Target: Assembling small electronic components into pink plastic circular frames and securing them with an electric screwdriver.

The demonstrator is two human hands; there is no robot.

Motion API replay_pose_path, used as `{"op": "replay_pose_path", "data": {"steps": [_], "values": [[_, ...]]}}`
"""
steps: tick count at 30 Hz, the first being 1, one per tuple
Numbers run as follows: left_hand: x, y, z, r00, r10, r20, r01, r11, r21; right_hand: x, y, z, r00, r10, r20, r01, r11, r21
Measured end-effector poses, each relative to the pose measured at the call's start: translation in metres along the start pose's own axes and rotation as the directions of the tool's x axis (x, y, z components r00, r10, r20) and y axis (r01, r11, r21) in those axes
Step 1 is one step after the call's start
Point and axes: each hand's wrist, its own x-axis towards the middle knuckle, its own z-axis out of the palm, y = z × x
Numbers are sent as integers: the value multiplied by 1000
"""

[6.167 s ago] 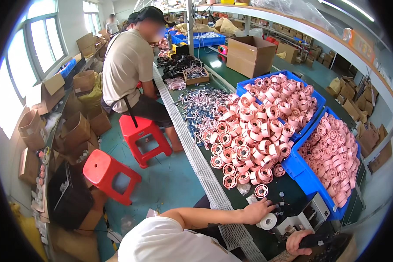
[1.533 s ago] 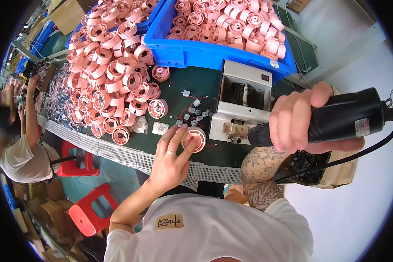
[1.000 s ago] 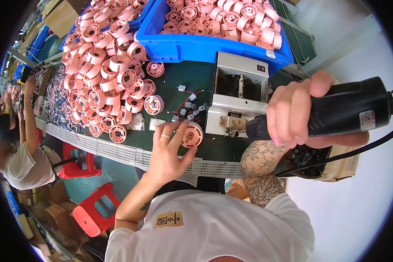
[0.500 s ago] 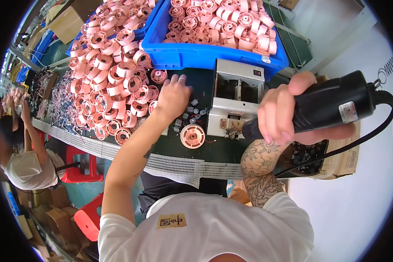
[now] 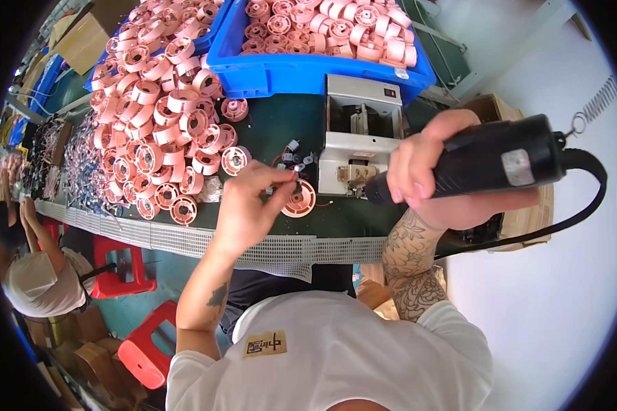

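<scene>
My left hand is over the dark green bench with thumb and forefinger pinched together. A tiny pale thing shows at those fingertips, too small to name. Just beneath them lies a round pink plastic housing, partly covered by the fingers. My right hand is wrapped round a black electric screwdriver, held nearly level with its nose pointing left. That nose is close to the front of a whitish metal screw feeder. Several small motors lie between the feeder and my left hand.
Many pink housings are heaped to the left. Blue crates of them stand behind. A spring and a black cable run from the screwdriver. A cardboard box is at right. A co-worker sits far left.
My left hand has come back from the edge of the heap to the single pink housing, and its fingers have pinched together. The right hand still grips the screwdriver. The whole view has shifted slightly.
</scene>
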Motion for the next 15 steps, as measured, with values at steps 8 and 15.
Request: {"op": "replay_pose_path", "data": {"steps": [8,15], "values": [[-15,-11,22,996,71,-58,-67,995,70,-40,20,-10,975,-84,-207,20,956,-294],[-18,-19,28,995,-40,-88,40,999,1,-48,34,-17,968,-93,-233,9,941,-339]]}}
